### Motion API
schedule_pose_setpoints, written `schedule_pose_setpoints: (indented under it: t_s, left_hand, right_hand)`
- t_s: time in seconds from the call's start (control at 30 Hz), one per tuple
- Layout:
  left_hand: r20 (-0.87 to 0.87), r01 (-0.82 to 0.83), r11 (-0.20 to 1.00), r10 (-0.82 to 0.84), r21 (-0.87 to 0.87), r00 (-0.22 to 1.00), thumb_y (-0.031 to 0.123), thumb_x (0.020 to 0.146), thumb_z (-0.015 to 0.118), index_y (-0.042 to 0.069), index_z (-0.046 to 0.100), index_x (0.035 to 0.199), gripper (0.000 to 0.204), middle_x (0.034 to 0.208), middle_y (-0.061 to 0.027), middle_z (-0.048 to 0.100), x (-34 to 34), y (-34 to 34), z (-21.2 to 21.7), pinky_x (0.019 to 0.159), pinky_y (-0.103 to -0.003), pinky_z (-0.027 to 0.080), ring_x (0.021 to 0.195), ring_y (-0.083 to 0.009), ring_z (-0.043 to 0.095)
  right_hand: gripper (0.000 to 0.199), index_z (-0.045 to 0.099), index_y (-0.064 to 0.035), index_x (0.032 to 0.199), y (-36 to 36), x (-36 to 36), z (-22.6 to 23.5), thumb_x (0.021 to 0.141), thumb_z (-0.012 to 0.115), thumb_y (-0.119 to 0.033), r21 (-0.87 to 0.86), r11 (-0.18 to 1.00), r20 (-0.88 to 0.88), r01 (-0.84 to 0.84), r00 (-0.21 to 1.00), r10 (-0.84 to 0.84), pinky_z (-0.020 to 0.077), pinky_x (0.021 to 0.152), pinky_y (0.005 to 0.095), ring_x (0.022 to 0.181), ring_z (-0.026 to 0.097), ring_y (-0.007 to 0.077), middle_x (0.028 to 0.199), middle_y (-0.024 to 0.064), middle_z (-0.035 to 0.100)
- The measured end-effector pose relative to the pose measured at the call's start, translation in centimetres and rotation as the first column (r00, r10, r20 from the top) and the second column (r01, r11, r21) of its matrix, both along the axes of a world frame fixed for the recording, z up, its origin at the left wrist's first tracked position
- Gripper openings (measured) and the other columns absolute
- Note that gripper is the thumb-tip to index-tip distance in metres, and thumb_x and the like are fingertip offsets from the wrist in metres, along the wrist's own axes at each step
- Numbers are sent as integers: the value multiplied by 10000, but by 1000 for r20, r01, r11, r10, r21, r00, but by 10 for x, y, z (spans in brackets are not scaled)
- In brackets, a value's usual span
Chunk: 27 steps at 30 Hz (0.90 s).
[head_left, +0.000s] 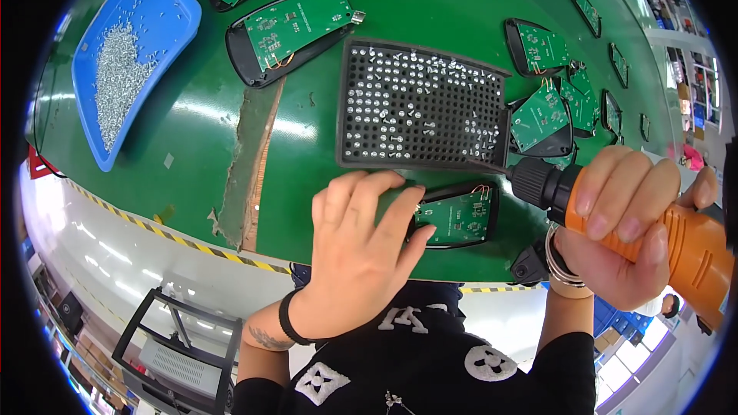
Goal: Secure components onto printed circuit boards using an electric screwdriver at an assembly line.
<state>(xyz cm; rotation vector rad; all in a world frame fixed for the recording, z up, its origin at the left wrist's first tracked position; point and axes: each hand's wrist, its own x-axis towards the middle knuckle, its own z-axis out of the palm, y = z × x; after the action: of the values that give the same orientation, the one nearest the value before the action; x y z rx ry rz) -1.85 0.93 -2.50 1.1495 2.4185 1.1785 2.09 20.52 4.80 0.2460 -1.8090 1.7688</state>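
Observation:
My right hand [623, 223] is wrapped around an orange electric screwdriver [692, 253] with a black nose. Its thin bit points left, with the tip at the near right edge of a black screw tray [423, 163]. Silver screws stand or lie in many of the tray's holes. In front of the tray lies a green circuit board [461, 215] in a black casing. The thumb and index finger of my left hand [361, 250] close around this board's left end, and the other fingers are bent beside the tray.
A blue scoop-shaped bin [173, 23] of loose screws lies at the far left. More boards in black casings lie behind the tray [296, 27] and to its right [542, 119]. Damaged tape [250, 146] crosses the green table. A black bracket-like part [529, 263] sits at the near edge.

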Motion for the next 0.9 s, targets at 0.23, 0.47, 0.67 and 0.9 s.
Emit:
schedule_pose_setpoints:
  t_s: [0.23,0.47,0.67,0.9]
  left_hand:
    - [-6,-4,1000,4,-1,1000,147,645,757,69,646,944,328,1035,-61,527,-3,-1,-2,808,-364,347,962,-255,454]
    - [-8,-5,1000,5,10,1000,142,647,755,69,647,940,321,1024,-58,523,-3,-1,-5,803,-365,346,956,-254,454]
    - [-11,-6,999,7,33,1000,147,645,756,71,647,929,313,1012,-56,525,-4,-2,-5,785,-361,344,946,-251,458]
    - [17,-24,998,23,63,1000,137,630,755,68,643,917,316,991,-51,531,-5,-1,-7,768,-359,341,921,-253,468]
  right_hand:
    - [356,365,-91,1128,2,0,-4,791,480,-106,42,998,4,-41,999,41,407,535,287,526,476,125,653,7,452]
    - [354,366,-105,1127,3,0,-7,790,474,-95,54,998,43,-43,998,40,407,544,287,540,480,127,654,7,452]
    - [348,368,-108,1123,3,-1,-7,790,468,-90,45,997,48,-61,997,59,407,547,288,551,486,129,662,7,458]
    - [349,384,-94,1102,-14,14,5,783,522,-65,68,996,-58,-65,996,69,414,515,245,530,496,122,655,-3,487]
